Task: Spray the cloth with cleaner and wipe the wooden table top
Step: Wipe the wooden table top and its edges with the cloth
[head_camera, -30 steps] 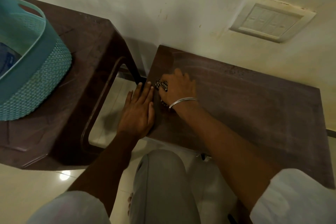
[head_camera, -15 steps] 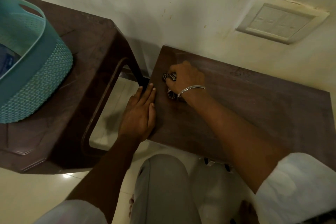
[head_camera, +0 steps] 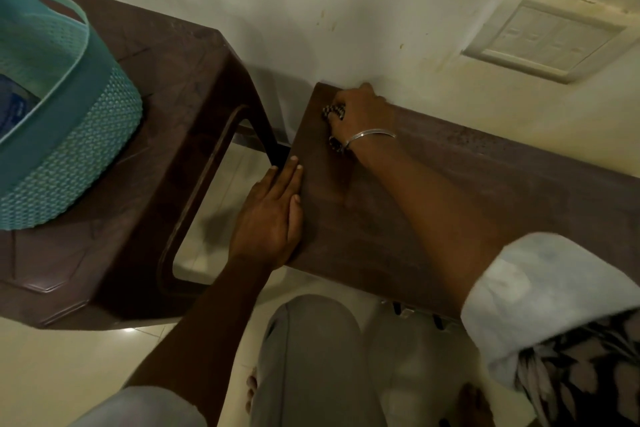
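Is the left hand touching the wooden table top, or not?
Touching. The head view shows the left hand lying flat along the left edge of the wooden table top, with straight fingers and no gap.

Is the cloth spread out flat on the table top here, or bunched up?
Bunched up: the right hand covers the cloth, and only small checked bits show past the fingers and by the wrist.

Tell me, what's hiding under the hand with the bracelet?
A checkered cloth, pressed onto the wooden table top. Only bits peek out beside the right hand; the hand covers the rest.
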